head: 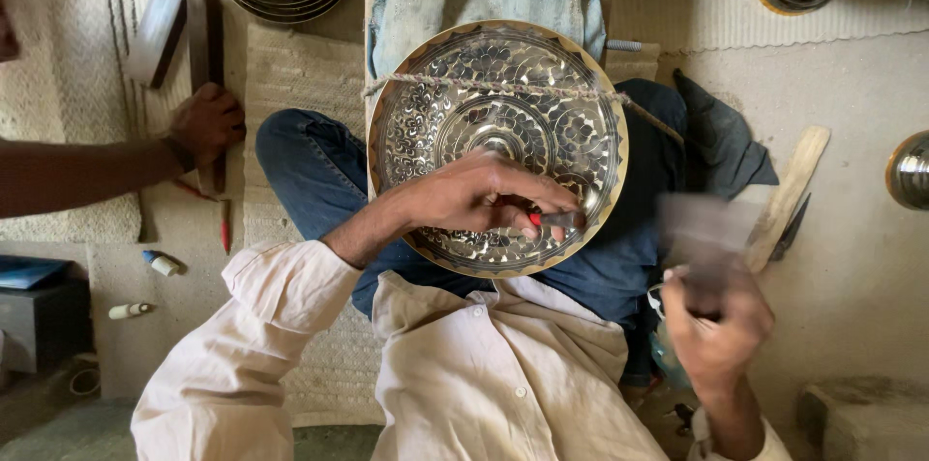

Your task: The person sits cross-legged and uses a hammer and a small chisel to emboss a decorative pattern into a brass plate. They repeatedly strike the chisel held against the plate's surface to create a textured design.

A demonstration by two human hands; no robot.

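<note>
On the round engraved brass plate [496,122], the left hand [479,195] pinches a slim chisel [559,219]; the right hand [714,326] grips a blurred hammer [704,229].

- A rope [494,87] crossed the engraved plate [455,113], barring its upper half.
- A co-worker's hand [205,122] blocked the mat to the left.
- Bare floor [852,258] lay open right, past the wooden stick [789,195].

The left hand [484,198] presses a small dark chisel [561,219] onto the round engraved brass plate [455,113]; the right hand [716,326] grips a blurred hammer [702,229].
</note>
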